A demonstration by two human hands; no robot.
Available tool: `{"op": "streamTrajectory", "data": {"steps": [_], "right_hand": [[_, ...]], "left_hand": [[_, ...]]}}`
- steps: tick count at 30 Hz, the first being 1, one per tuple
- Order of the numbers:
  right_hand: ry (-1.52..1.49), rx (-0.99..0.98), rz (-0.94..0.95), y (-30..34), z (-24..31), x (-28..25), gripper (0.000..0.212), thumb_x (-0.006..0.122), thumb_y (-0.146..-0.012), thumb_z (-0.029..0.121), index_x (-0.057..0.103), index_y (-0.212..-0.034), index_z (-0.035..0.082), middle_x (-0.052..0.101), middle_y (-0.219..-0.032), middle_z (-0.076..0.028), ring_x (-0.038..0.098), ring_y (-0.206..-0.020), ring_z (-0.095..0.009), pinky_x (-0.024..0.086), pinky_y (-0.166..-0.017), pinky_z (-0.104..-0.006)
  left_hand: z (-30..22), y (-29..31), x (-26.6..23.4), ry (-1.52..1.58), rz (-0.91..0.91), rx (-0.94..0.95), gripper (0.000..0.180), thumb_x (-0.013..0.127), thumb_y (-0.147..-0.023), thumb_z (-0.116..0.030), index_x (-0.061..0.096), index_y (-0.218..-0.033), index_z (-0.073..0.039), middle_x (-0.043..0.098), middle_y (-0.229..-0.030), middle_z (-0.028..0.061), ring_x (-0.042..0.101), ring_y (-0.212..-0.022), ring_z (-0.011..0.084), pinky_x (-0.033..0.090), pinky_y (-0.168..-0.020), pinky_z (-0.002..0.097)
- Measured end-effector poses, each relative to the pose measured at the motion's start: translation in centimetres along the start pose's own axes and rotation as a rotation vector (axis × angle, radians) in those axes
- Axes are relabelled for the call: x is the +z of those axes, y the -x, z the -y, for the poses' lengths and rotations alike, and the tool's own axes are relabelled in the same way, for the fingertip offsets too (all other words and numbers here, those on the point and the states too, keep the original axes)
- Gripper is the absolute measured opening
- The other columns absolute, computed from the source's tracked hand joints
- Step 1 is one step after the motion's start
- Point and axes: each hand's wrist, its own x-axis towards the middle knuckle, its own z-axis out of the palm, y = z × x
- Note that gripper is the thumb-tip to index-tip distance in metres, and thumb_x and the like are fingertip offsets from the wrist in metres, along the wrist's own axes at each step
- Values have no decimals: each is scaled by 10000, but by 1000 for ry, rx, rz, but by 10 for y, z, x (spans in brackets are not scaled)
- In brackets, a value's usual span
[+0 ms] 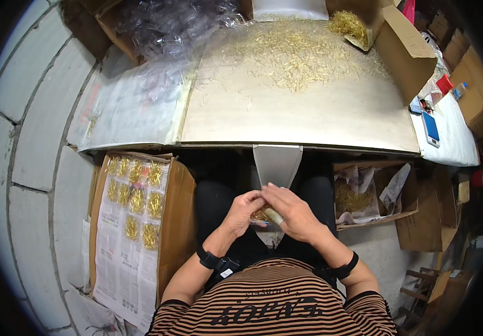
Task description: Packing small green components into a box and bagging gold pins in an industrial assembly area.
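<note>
Both hands meet above my lap around a small clear plastic packet (259, 215) with gold-coloured pieces inside. My left hand (240, 213) is closed on the packet's left side. From the right, my right hand (291, 211) reaches over it with fingers bent across the top, slightly blurred, and it grips the packet too. A pale wrap covers one of its digits. Much of the packet is hidden by my fingers. Just beyond the hands, a light grey metal chute (278, 162) slopes down from the table's edge.
Thin gold wire pieces (303, 61) lie scattered over the table (292, 123). Clear plastic bags (169, 33) are heaped at the far left. Filled packets (136, 200) rest on a paper-covered carton (115, 257) at left. An open carton (378, 219) at right contains more gold pieces. A blue-screened device (430, 127) lies far right.
</note>
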Motion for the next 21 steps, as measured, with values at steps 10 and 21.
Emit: {"op": "streamTrajectory", "data": {"steps": [10,21], "right_hand": [[122,-143,-15,-9,-5,-10,394,625,-729,68,561,-1112,8,556,-1182,-136,483,-1178,-293,373,-1001,-411],[460,362,-82,-164,-148,-104,438,527,-876,226,453,-1274,57,399,-1348,-190,338,-1273,-372,383,-988,-396]], "left_hand": [[-16,-2,0,43,-56,56,254,468,-935,-178,561,-1080,9,610,-961,100,636,-807,166,572,-568,306],[23,0,-68,24,-162,-109,283,455,-945,-180,536,-1085,52,621,-954,153,653,-807,220,590,-587,324]]}}
